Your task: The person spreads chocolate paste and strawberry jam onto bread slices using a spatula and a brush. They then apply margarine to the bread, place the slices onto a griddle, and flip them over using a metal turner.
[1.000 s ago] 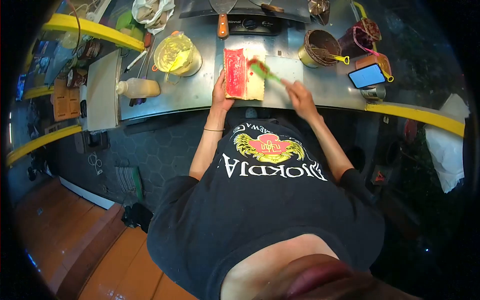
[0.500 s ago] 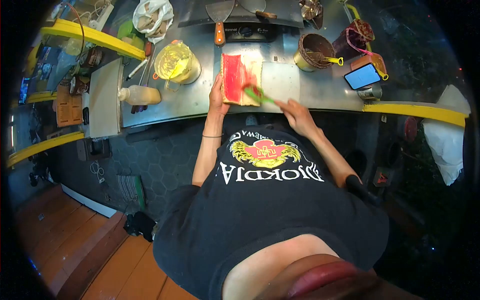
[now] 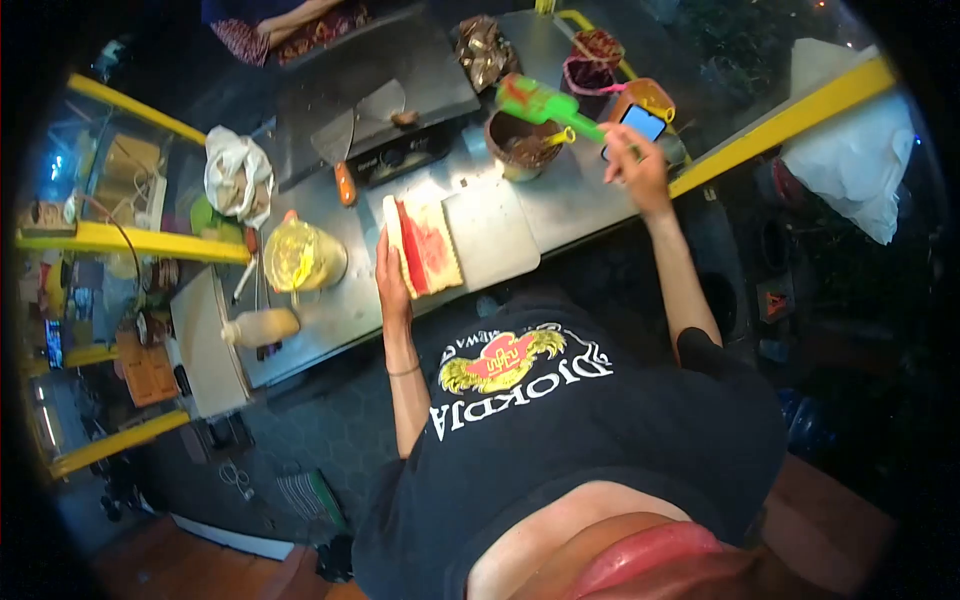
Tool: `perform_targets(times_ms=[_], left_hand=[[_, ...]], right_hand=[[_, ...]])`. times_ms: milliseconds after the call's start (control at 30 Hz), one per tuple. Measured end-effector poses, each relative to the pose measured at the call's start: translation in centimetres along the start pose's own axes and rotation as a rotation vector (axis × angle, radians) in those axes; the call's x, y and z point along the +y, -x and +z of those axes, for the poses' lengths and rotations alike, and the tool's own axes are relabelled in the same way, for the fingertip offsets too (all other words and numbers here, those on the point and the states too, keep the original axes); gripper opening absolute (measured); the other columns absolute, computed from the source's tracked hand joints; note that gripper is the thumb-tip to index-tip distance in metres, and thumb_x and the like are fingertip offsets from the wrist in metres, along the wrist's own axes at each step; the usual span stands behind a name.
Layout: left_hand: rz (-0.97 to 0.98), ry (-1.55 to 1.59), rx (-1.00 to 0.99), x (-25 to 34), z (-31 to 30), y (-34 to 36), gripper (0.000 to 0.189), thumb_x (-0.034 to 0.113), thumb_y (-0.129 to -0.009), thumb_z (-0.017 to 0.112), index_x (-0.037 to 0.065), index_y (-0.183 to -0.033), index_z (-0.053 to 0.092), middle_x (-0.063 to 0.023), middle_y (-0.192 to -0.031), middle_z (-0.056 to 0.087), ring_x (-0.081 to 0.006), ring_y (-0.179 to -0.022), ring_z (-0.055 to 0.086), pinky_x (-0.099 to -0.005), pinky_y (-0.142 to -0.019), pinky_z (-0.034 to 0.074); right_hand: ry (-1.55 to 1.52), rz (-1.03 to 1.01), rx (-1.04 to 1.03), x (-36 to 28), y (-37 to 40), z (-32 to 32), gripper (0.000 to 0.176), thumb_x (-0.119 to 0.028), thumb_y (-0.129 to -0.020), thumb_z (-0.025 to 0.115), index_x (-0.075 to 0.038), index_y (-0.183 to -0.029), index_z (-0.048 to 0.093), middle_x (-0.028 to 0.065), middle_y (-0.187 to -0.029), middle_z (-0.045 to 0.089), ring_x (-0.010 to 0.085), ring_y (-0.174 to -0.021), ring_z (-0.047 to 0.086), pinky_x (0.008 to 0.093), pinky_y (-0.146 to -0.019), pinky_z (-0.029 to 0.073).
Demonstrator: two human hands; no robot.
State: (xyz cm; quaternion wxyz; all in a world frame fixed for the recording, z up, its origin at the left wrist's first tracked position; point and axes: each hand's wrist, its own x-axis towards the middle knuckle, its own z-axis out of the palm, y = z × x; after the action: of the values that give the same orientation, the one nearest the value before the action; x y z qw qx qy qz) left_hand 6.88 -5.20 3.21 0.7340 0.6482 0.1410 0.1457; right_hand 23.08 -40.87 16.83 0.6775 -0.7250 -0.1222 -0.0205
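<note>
My left hand (image 3: 393, 280) grips the left edge of a rectangular slab of bread (image 3: 436, 250), which has red spread over its middle and pale edges. My right hand (image 3: 636, 168) is closed on the handle of a green spatula (image 3: 540, 101), raised over the far right part of the counter. Red smears mark the spatula's blade. Below the blade sits a tub of dark brown filling (image 3: 522, 150) with a yellow-handled tool in it. A pale board (image 3: 497, 235) lies right of the bread.
A yellow tub (image 3: 303, 258) and a bottle (image 3: 262, 327) stand at the left. Behind are a griddle (image 3: 380, 90), a scraper (image 3: 343, 165) and a white bag (image 3: 238, 178). A phone (image 3: 643, 122) lies at the right. Another person's arm (image 3: 300, 17) shows beyond the griddle.
My right hand has lifted the green spatula off the bread and moved it right and away from me. My left hand still holds the bread. The camera view has turned.
</note>
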Motion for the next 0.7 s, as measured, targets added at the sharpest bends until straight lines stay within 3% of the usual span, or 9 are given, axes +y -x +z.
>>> perform_targets(times_ms=[133,267,300,367,400,433,500,567,700], left_hand=[[0.014,-0.178,0.051,0.6,1.2,0.1,0.049,0.02,-0.102,0.043,-0.002,-0.146,0.038,-0.0143,-0.147,0.044,-0.0219,-0.133,0.044,-0.0333,-0.11,0.034],[0.045,-0.273,0.101,0.4,2.5,0.0,0.045,0.02,-0.103,0.042,-0.002,-0.143,0.042,-0.015,-0.141,0.05,-0.0232,-0.13,0.046,-0.0335,-0.109,0.034],[0.063,-0.276,0.124,0.6,3.0,0.1,0.045,0.02,-0.103,0.042,-0.002,-0.143,0.042,-0.015,-0.141,0.05,-0.0232,-0.13,0.046,-0.0335,-0.109,0.034],[0.088,-0.383,0.14,1.1,3.8,0.4,0.044,0.02,-0.103,0.043,0.0,-0.142,0.044,-0.0156,-0.139,0.051,-0.0231,-0.128,0.048,-0.0335,-0.107,0.036],[-0.025,-0.304,0.141,1.7,4.3,0.7,0.044,0.02,-0.101,0.047,0.001,-0.141,0.045,-0.0172,-0.139,0.051,-0.0246,-0.128,0.049,-0.0356,-0.106,0.038],[0.054,-0.449,0.17,1.0,4.4,0.9,0.046,0.02,-0.099,0.05,0.001,-0.141,0.044,-0.0187,-0.139,0.051,-0.0278,-0.129,0.048,-0.0378,-0.107,0.038],[0.174,-0.76,0.229,0.4,5.1,0.1,0.052,0.02,-0.096,0.055,0.001,-0.143,0.042,-0.0232,-0.139,0.049,-0.0358,-0.131,0.044,-0.0423,-0.108,0.036],[0.168,-1.11,0.275,-0.2,6.9,0.3,0.068,0.025,-0.091,0.062,0.001,-0.147,0.032,-0.0291,-0.143,0.039,-0.0455,-0.131,0.039,-0.0486,-0.108,0.033],[0.109,-1.481,0.335,-1.6,10.5,0.8,0.098,0.029,-0.075,0.076,0.007,-0.153,0.021,-0.0261,-0.148,0.03,-0.0419,-0.119,0.045,-0.05,-0.094,0.04]], right_hand=[[0.122,-0.115,0.279,0.5,-7.2,-6.8,0.024,-0.02,-0.098,0.055,-0.002,-0.108,0.068,-0.0038,-0.064,0.05,0.0037,-0.052,0.048,0.0195,-0.047,0.043],[0.47,-0.164,0.417,6.4,-15.0,-11.7,0.025,-0.023,-0.095,0.058,-0.003,-0.101,0.07,0.0118,-0.075,0.068,0.0225,-0.064,0.065,0.0356,-0.061,0.051],[0.546,-0.18,0.401,7.6,-16.9,-12.4,0.027,-0.028,-0.092,0.059,-0.003,-0.098,0.069,0.0201,-0.086,0.068,0.0366,-0.079,0.067,0.0422,-0.07,0.05],[0.584,-0.214,0.263,9.6,-20.8,-12.8,0.031,-0.032,-0.092,0.06,-0.002,-0.097,0.068,0.0233,-0.088,0.066,0.0427,-0.085,0.065,0.0435,-0.071,0.05],[0.678,-0.077,0.126,11.5,-23.0,-13.6,0.036,-0.035,-0.091,0.059,-0.001,-0.096,0.068,0.0261,-0.087,0.064,0.0457,-0.087,0.063,0.0471,-0.072,0.049],[0.792,0.081,-0.014,8.4,-22.7,-12.8,0.037,-0.037,-0.091,0.059,-0.003,-0.101,0.067,0.0267,-0.096,0.065,0.0443,-0.094,0.063,0.048,-0.077,0.049],[1.024,-0.025,-0.015,7.8,-23.1,-12.3,0.041,-0.034,-0.091,0.061,-0.004,-0.119,0.062,0.0251,-0.115,0.064,0.0401,-0.108,0.06,0.0437,-0.091,0.047],[0.942,-0.126,-0.045,4.2,-21.5,-10.8,0.039,-0.03,-0.092,0.061,-0.002,-0.119,0.062,0.0234,-0.11,0.065,0.0371,-0.102,0.062,0.0419,-0.089,0.048],[0.302,-0.222,-0.31,-0.6,-15.5,-6.4,0.027,-0.016,-0.095,0.057,0.0,-0.116,0.063,0.0093,-0.091,0.067,0.0159,-0.078,0.063,0.0295,-0.073,0.051]])
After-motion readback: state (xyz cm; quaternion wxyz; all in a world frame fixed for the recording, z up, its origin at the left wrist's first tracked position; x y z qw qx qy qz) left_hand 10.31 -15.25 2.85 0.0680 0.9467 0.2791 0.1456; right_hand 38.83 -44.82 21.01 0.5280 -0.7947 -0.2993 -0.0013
